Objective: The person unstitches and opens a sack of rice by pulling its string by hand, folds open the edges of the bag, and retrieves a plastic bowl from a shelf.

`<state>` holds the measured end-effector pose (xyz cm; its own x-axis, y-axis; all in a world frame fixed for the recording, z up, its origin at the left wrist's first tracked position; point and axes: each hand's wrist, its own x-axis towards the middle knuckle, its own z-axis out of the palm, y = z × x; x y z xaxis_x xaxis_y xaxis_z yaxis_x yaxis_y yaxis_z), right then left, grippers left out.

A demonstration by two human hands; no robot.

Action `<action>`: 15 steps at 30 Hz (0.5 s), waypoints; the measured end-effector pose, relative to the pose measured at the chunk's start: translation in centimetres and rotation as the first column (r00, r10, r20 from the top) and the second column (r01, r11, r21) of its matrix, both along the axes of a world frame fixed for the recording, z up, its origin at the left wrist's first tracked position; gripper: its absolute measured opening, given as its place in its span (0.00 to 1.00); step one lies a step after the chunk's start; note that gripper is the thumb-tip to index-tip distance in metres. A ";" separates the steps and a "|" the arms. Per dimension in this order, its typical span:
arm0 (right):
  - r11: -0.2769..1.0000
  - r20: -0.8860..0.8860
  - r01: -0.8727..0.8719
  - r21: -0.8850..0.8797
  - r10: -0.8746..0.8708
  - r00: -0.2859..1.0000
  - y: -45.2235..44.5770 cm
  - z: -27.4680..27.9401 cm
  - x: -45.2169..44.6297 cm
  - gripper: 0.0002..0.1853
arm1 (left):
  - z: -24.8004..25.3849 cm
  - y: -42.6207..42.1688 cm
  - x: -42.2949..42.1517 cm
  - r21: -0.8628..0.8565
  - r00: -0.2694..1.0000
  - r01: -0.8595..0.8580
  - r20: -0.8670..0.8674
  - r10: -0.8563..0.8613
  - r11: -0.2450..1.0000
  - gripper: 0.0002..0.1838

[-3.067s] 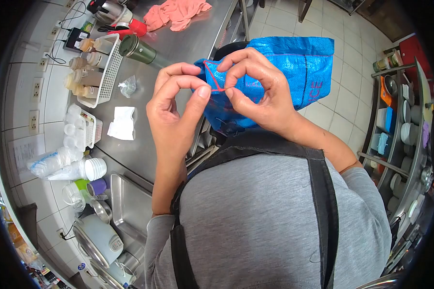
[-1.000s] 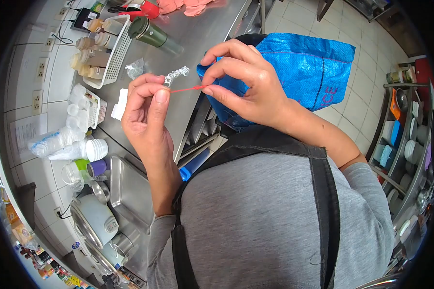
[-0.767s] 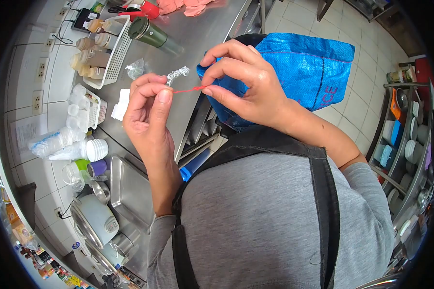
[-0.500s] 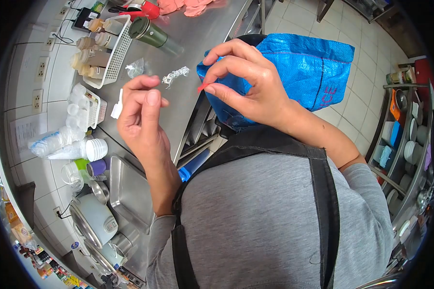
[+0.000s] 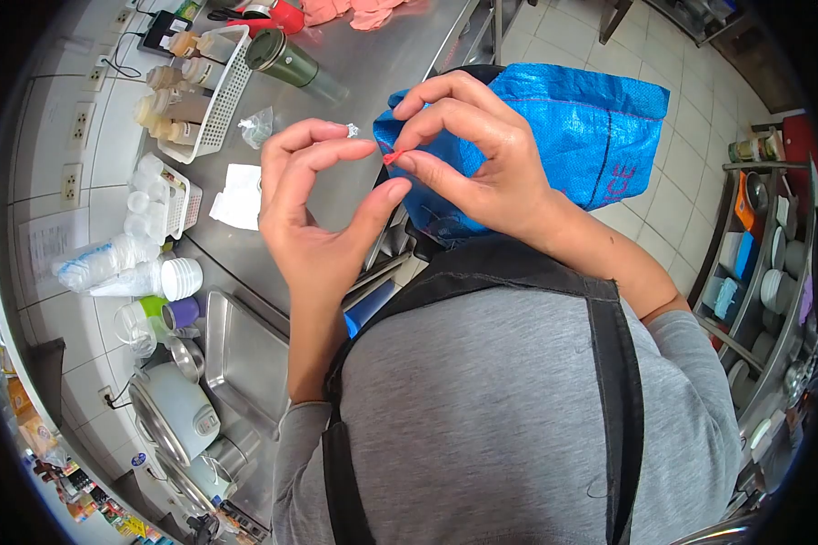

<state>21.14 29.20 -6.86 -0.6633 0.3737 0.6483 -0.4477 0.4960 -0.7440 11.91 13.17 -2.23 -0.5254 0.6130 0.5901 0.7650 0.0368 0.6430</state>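
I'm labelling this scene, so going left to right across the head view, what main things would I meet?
Wall notice → small white basket → white paper → left hand → right hand, pinching a red string → rack of dishes.

Couldn't get a full look at the red string (image 5: 392, 157) tbh, the right hand (image 5: 482, 145) was covering part of it. Blue bag (image 5: 573, 127) was half blocked too, left hand (image 5: 314, 200) overlapped some shiny scrap (image 5: 352, 131), pink cloth (image 5: 359, 11) got cut off up top, and the wall notice (image 5: 53, 250) had print too tiny to read.
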 end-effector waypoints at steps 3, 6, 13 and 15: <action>0.999 -0.018 0.022 0.041 -0.021 1.000 0.1 -0.1 -0.1 0.08 | -0.3 0.4 0.1 0.012 0.996 -0.024 -0.087 0.025 1.000 0.13; 0.999 -0.015 0.010 0.035 -0.010 1.000 0.2 0.0 0.1 0.09 | -0.2 0.6 0.3 0.058 0.999 -0.007 -0.050 0.010 0.998 0.11; 1.000 -0.013 0.009 0.015 -0.008 1.000 0.3 0.1 0.2 0.09 | -1.0 0.5 0.4 0.162 0.959 0.083 0.257 -0.123 0.983 0.10; 1.000 -0.027 0.016 0.015 -0.016 1.000 0.5 0.1 0.2 0.09 | -1.2 0.3 0.5 0.165 0.918 0.091 0.368 -0.147 0.982 0.09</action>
